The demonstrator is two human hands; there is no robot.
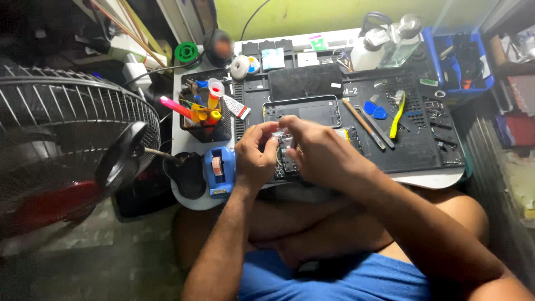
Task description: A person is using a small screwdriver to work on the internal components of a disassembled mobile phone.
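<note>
My left hand [255, 156] and my right hand [317, 150] are close together over an opened phone [285, 161] that lies at the front of a black work mat [412, 145]. Fingers of both hands are pinched over the phone's exposed insides; whatever small part they hold is hidden. The phone is mostly covered by my hands. Just behind them lies a phone back cover [304, 110], and further back a dark phone screen [305, 81].
A mesh cup of tools [206, 114] and a blue tape dispenser [218, 170] stand left of the mat. Blue picks [374, 109], a yellow pry tool [397, 114] and thin rods [365, 124] lie to the right. Bottles [390, 44] and a blue bin [462, 61] sit behind. A fan [72, 145] stands at left.
</note>
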